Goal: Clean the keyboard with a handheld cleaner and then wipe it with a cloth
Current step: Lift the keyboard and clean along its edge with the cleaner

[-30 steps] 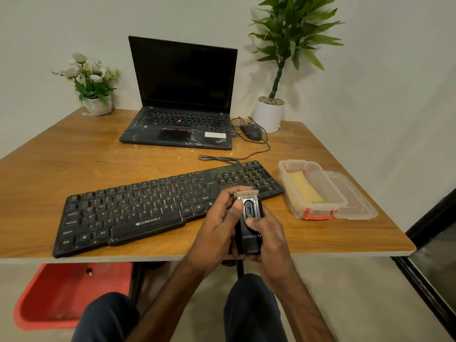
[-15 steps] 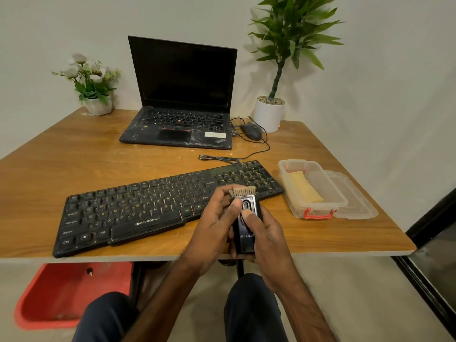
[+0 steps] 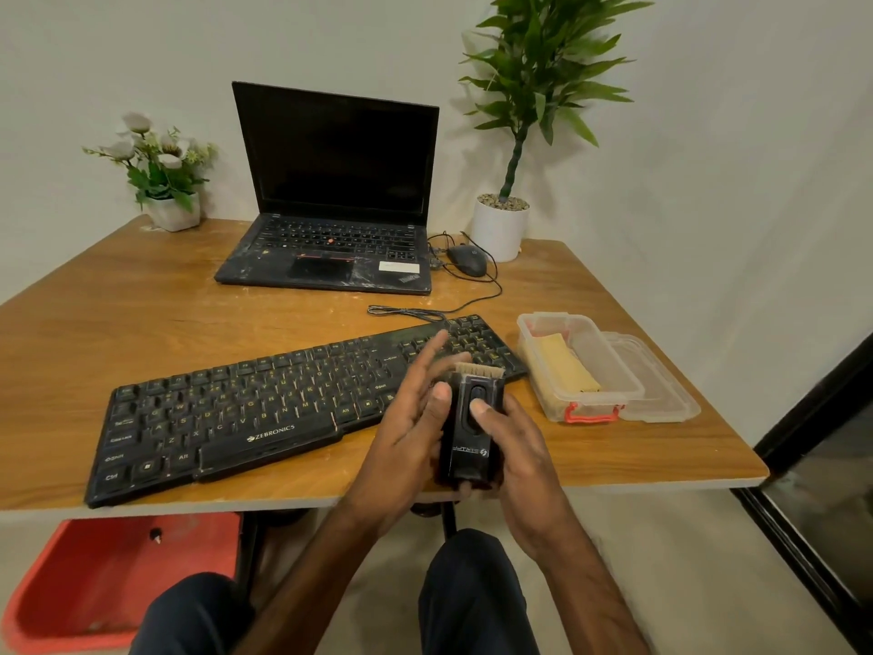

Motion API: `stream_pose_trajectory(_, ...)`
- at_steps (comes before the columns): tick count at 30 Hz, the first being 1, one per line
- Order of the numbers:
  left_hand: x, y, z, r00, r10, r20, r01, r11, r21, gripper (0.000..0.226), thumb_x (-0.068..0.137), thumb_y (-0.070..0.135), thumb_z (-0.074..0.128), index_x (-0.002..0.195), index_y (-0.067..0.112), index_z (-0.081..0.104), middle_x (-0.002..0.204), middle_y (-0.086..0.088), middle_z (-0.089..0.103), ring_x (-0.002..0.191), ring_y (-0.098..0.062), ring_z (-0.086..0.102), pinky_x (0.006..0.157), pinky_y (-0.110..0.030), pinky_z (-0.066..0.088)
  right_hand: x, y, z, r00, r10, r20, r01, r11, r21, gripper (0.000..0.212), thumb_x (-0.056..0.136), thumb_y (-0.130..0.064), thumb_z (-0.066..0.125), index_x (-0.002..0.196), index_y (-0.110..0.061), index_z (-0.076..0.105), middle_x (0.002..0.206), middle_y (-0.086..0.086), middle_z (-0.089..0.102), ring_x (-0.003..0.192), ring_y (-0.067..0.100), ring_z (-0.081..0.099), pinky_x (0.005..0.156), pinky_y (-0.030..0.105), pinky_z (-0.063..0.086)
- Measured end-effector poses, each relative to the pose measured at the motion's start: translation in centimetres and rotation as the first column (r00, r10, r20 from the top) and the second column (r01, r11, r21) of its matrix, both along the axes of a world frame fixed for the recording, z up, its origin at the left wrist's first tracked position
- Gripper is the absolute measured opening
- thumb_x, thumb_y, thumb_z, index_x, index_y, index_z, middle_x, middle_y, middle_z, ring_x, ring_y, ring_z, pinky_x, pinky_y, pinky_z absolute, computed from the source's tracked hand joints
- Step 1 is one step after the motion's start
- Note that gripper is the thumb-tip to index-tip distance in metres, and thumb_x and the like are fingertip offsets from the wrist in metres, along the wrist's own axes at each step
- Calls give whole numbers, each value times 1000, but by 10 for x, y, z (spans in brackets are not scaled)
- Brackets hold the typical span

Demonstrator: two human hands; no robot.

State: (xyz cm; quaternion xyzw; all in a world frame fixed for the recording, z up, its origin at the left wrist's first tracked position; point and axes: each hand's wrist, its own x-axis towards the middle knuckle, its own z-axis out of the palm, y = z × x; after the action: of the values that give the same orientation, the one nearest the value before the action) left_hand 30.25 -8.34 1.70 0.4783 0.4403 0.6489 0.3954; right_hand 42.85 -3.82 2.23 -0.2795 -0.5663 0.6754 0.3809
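The left hand [image 3: 411, 418] has been opened since a moment ago, fingers spread. The handheld cleaner [image 3: 472, 432], judged light, rigid and smooth, is gripped round its body by the right hand [image 3: 517, 460], near the keyboard [image 3: 264, 408].

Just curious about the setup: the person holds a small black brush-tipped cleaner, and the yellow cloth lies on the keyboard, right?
Not quite. The yellow cloth lies inside the clear plastic box right of the keyboard, not on it, as the head view shows. The person does hold the small black brush-tipped cleaner.
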Motion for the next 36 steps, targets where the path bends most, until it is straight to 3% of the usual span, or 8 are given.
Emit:
stream_pose_trajectory(6, 2, 5, -6, 989, 39, -144, -45, 998, -41, 53, 93, 43, 54, 143, 37, 40, 138, 11, 54, 123, -5, 56, 91, -28, 55, 21, 11, 17, 993, -118, -15, 119, 991, 64, 53, 92, -25, 59, 136, -43, 39, 112, -1, 69, 84, 35, 72, 46, 35, 56)
stream_pose_trajectory(9, 8, 8, -4, 973, 24, -228, -38, 998, -58, 52, 96, 44, 58, 144, 37, 38, 137, 17, 53, 118, 3, 55, 93, -29, 53, 39, 29, 38, 985, -169, 13, 167, 979, 117, 50, 92, -22, 59, 135, -40, 39, 108, 0, 71, 81, 35, 73, 44, 36, 57)
stream_pose_trajectory(15, 29, 29, 9, 923, 27, -384, -46, 998, -41, 50, 99, 29, 59, 145, 33, 38, 135, 18, 52, 112, 5, 55, 91, -29, 53, 80, 90, 76, 934, -312, 173, 274, 939, 210, 37, 100, -22, 55, 131, -31, 37, 113, 14, 68, 87, 37, 72, 61, 45, 60)
stream_pose_trajectory(19, 47, 47, 7, 879, 31, -476, -55, 998, -37, 57, 98, 31, 62, 148, 28, 35, 138, 14, 48, 113, 3, 52, 82, -21, 50, 92, 117, 80, 886, -342, 314, 261, 926, 272, 34, 100, -24, 56, 128, -29, 40, 121, 17, 63, 97, 36, 69, 69, 47, 61)
stream_pose_trajectory(22, 55, 50, -3, 848, 24, -529, -56, 997, -46, 56, 100, 29, 59, 149, 26, 35, 141, 11, 47, 116, 2, 51, 90, -29, 52, 96, 114, 75, 888, -308, 341, 233, 941, 244, 32, 96, -24, 62, 125, -28, 47, 120, 15, 63, 97, 32, 70, 71, 45, 61)
stream_pose_trajectory(27, 48, 47, -16, 881, 129, -455, -176, 982, -64, 41, 104, 17, 48, 142, 32, 41, 129, 14, 55, 115, 2, 52, 96, -31, 50, 75, 79, 56, 893, -194, 406, 85, 959, 272, 34, 92, -25, 68, 122, -35, 55, 113, 5, 64, 94, 24, 70, 77, 44, 61)
stream_pose_trajectory(32, 31, 43, -20, 885, 204, -418, -264, 960, -89, 35, 104, 13, 49, 136, 28, 47, 115, 9, 62, 93, -2, 61, 81, -24, 50, 47, 54, 49, 715, -432, 550, -4, 784, 621, 47, 92, -33, 66, 134, -41, 45, 108, -14, 62, 96, 10, 63, 82, 34, 58)
stream_pose_trajectory(36, 24, 40, -21, 880, 213, -424, -279, 955, -99, 36, 102, 7, 50, 132, 28, 48, 115, 8, 63, 95, 4, 61, 83, -16, 51, 27, 42, 29, 656, -417, 629, -81, 790, 608, 57, 90, -36, 68, 136, -30, 35, 123, -1, 64, 106, 16, 63, 89, 29, 52)
